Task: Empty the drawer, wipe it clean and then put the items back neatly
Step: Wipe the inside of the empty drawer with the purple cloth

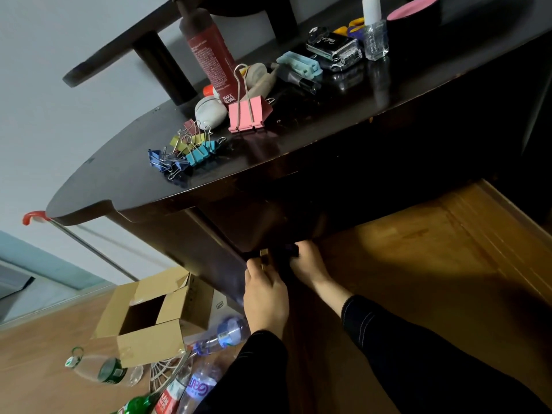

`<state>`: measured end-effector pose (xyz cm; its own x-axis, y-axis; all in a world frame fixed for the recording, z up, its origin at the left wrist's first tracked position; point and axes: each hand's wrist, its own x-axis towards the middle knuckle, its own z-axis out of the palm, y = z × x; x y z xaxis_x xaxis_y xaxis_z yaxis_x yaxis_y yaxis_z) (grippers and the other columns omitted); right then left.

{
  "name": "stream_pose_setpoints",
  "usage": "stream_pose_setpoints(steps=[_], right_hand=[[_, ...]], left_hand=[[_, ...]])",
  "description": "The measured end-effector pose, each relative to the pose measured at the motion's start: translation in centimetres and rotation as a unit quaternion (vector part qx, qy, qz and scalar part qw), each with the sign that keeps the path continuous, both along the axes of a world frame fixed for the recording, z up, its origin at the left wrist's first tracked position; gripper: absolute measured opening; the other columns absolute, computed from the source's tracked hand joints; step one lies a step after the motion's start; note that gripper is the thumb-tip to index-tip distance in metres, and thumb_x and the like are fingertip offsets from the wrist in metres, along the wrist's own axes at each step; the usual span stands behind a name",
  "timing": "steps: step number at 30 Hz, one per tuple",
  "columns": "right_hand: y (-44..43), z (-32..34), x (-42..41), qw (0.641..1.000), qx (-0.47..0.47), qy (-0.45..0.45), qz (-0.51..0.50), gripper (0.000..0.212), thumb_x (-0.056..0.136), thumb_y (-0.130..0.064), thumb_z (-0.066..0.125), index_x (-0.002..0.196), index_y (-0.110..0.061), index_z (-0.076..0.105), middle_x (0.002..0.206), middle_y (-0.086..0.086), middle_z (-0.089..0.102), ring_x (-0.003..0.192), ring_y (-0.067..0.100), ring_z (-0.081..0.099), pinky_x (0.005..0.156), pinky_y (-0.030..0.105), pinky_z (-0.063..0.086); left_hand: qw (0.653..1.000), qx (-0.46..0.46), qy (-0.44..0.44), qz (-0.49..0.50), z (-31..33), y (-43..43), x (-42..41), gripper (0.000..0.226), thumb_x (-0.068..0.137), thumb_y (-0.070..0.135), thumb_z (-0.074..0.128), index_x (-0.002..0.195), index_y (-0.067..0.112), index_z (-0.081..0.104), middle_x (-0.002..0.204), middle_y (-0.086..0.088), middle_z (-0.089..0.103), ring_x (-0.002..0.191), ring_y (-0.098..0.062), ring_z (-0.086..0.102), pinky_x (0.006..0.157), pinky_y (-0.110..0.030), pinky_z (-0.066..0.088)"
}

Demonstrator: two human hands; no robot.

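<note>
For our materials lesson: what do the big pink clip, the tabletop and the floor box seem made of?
Pink clip: probably painted metal, with shiny wire handles. Tabletop: dark wood or veneer, glossy; it reflects the items. Box: matte brown cardboard, creased flaps.

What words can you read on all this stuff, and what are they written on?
"MAKE SENSE": on the dark red bottle on the table top.
Small print higher up that bottle: too small to read.
Curly writing on the black case: too blurred to read.
Labels on the plastic bottles on the floor: upside down and blurred, not readable.
Mark on the white box: too small to read.
</note>
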<state>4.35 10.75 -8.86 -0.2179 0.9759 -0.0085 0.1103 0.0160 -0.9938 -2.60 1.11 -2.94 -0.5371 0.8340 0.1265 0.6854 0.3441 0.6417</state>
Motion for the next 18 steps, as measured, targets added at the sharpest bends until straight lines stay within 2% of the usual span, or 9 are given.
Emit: stream_pose_setpoints(steps=[3,7,9,12,14,16,18], right_hand=[[0.6,-0.6,0.9,0.997,-0.015,-0.066,0.045,0.037,0.089,0.010,0.054,0.120,-0.004,0.067,0.119,0.013,0.069,0.112,0.028,0.063,0.096,0.043,0.053],[1.1,0.7,0.4,0.998,-0.060,-0.010,0.001,0.033,0.089,0.011,0.053,0.103,-0.016,0.065,0.108,0.003,0.065,0.107,0.021,0.060,0.087,0.029,0.048],[0.3,0.2,0.4,0.999,-0.036,0.002,0.009,0.032,0.088,0.012,0.055,0.108,-0.009,0.068,0.110,0.005,0.069,0.110,0.022,0.063,0.094,0.036,0.052],[0.2,-0.7,1.6,0.995,-0.005,-0.074,0.074,0.045,0.089,0.013,0.052,0.130,-0.004,0.063,0.129,0.014,0.066,0.124,0.028,0.059,0.105,0.044,0.048],[1.3,-0.6,1.8,0.994,-0.034,-0.071,0.081,0.042,0.092,0.011,0.052,0.129,-0.005,0.063,0.126,0.011,0.066,0.119,0.026,0.060,0.100,0.037,0.050],[1.9,0.3,1.3,0.996,-0.077,-0.017,0.039,0.037,0.095,0.005,0.056,0.128,-0.009,0.063,0.117,0.002,0.063,0.109,0.018,0.058,0.089,0.028,0.047],[1.9,0.8,0.6,0.996,-0.084,0.027,0.005,0.033,0.095,-0.002,0.062,0.127,-0.011,0.064,0.111,-0.002,0.061,0.107,0.016,0.057,0.087,0.026,0.044]], left_hand=[[1.000,0.001,0.001,0.000,0.1,-0.1,0.1,0.008,0.100,0.026,0.043,0.103,0.032,0.038,0.112,0.004,0.054,0.090,-0.023,0.054,0.078,-0.036,0.038],[1.000,0.010,0.000,-0.001,0.0,-0.1,0.0,0.006,0.102,0.028,0.042,0.102,0.033,0.038,0.110,0.006,0.052,0.089,-0.021,0.052,0.078,-0.035,0.037],[1.000,0.009,-0.001,0.000,0.0,0.0,0.0,0.007,0.101,0.028,0.042,0.102,0.033,0.038,0.109,0.008,0.051,0.088,-0.020,0.051,0.078,-0.035,0.036],[1.000,0.002,-0.001,0.000,0.0,0.0,0.0,0.010,0.100,0.026,0.043,0.103,0.033,0.037,0.111,0.006,0.051,0.087,-0.020,0.050,0.078,-0.035,0.036],[1.000,0.005,-0.002,0.001,0.0,0.0,0.1,0.009,0.100,0.026,0.043,0.103,0.032,0.038,0.112,0.004,0.053,0.087,-0.021,0.051,0.078,-0.035,0.036],[1.000,0.007,-0.003,0.003,0.0,0.0,0.1,0.007,0.100,0.027,0.042,0.103,0.032,0.038,0.114,0.003,0.054,0.087,-0.020,0.051,0.078,-0.035,0.036],[1.000,0.006,-0.002,0.004,-0.1,0.1,0.0,0.007,0.100,0.028,0.042,0.104,0.033,0.039,0.114,0.003,0.055,0.088,-0.019,0.051,0.078,-0.035,0.037]])
